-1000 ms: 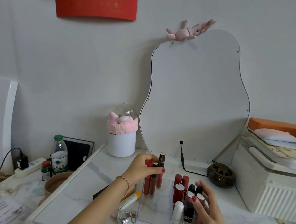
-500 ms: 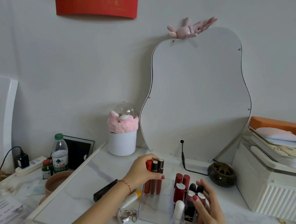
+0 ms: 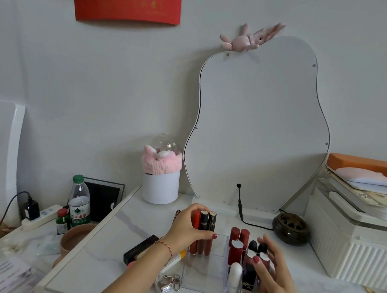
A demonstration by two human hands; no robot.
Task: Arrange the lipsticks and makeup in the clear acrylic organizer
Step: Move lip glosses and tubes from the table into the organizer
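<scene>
Since a second ago, the left hand (image 3: 188, 228) has lowered its three slim glossy lip gloss tubes (image 3: 202, 232) until their bases stand in the back-left compartment of the clear acrylic organizer (image 3: 201, 279); its fingers curl round their upper halves, hiding the middles. Right of that grip, round-capped lipsticks (image 3: 239, 239) fill narrow cells beside a smooth white tube (image 3: 234, 277). The right hand (image 3: 270, 272) lies with relaxed fingers against the organizer's right wall, covering it. Behind the left wrist, a black box (image 3: 140, 250) lies partly hidden on the marble-veined table (image 3: 107, 244).
</scene>
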